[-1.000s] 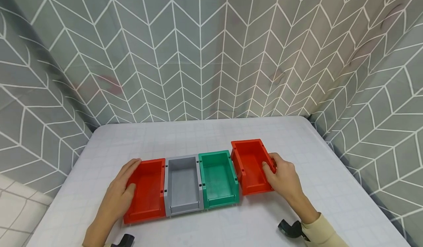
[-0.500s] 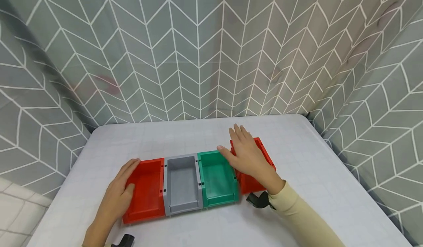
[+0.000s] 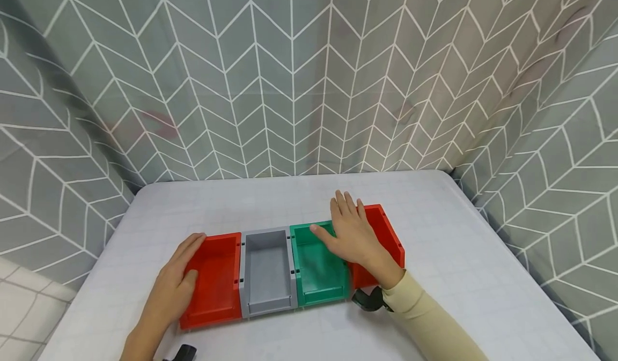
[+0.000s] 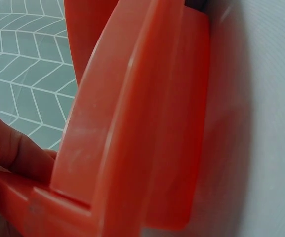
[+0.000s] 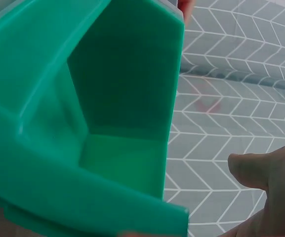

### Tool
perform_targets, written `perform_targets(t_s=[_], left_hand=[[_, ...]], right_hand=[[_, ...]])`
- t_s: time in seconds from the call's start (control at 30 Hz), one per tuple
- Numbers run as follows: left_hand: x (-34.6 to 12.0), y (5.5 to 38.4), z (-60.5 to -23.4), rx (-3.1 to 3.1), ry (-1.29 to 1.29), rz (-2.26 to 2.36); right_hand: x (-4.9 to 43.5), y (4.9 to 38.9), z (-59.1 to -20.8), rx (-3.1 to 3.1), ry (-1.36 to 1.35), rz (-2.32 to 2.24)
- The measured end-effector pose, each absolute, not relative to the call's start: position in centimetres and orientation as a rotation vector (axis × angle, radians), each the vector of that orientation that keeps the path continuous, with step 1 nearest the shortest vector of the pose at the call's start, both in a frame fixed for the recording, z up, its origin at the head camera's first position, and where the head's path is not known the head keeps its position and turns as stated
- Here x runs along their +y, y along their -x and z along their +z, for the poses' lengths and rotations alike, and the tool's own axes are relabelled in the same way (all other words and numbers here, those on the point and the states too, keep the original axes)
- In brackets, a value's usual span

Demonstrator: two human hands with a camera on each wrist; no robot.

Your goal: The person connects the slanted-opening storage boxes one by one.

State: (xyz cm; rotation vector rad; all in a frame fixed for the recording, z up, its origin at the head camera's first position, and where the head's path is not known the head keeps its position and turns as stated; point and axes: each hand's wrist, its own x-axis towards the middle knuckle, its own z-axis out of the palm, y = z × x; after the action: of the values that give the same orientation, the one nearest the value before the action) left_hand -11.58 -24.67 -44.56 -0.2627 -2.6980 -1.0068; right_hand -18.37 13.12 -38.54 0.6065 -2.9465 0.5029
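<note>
Four-sided plastic bins stand in a row in the head view. My left hand (image 3: 166, 288) grips the outer side wall of the left red bin (image 3: 217, 280), thumb inside and fingers outside. Beside that bin come a grey bin (image 3: 267, 270) and a green bin (image 3: 316, 278). The right red bin (image 3: 386, 237) sits slightly farther back than the green one, partly hidden by my right hand (image 3: 352, 235). That hand spreads flat over the seam between them, fingers straight. In the right wrist view its thumb (image 5: 256, 170) is apart from the green bin's wall.
The bins stand on a white-covered table (image 3: 260, 200). A grey curtain (image 3: 309, 82) with white zigzag lines hangs behind it and along both sides. Black wrist-camera mounts (image 3: 370, 299) show near both wrists. White tiles (image 3: 29, 307) lie at the lower left.
My right hand has let go of the right red bin's outer wall and moved left over its seam with the green bin, fingers now straight. My left hand keeps its grip.
</note>
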Motion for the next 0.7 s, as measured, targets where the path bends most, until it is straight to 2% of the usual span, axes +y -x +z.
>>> perform_targets(t_s=[0.7], left_hand=[[-24.52,11.50,-44.59,-2.698,0.255,-1.012]], right_hand=[[12.76,18.18,-39.17,-2.931,-0.590,0.424]])
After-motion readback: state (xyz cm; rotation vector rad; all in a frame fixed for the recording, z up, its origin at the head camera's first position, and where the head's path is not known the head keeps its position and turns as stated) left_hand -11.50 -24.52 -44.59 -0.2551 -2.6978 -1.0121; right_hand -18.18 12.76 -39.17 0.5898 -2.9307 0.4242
